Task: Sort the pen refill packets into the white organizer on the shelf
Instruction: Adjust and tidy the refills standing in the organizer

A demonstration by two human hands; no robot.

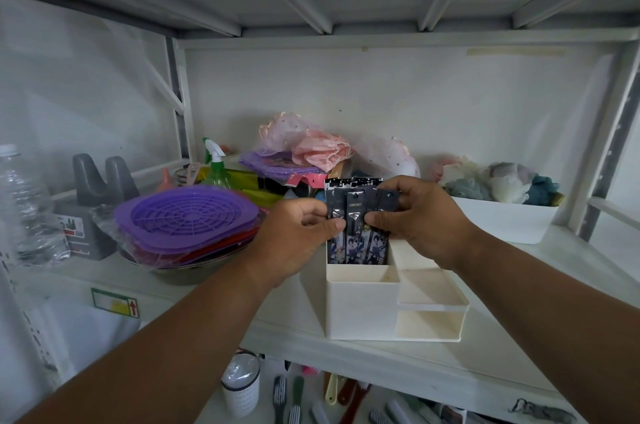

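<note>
Both hands on the job: left hand [300, 227] pinches the pen refill packets [356, 226] from one side, right hand [420, 215] grips them from the other. The packets stand upright in the back-left compartment of the white organizer [363, 309] on the shelf [485, 364], purple trays [187, 215] stacked beside

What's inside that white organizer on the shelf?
Dark refill packets stand upright in the white organizer's back compartment, both hands pinching their tops. Their bottoms are hidden by the wall.
</note>
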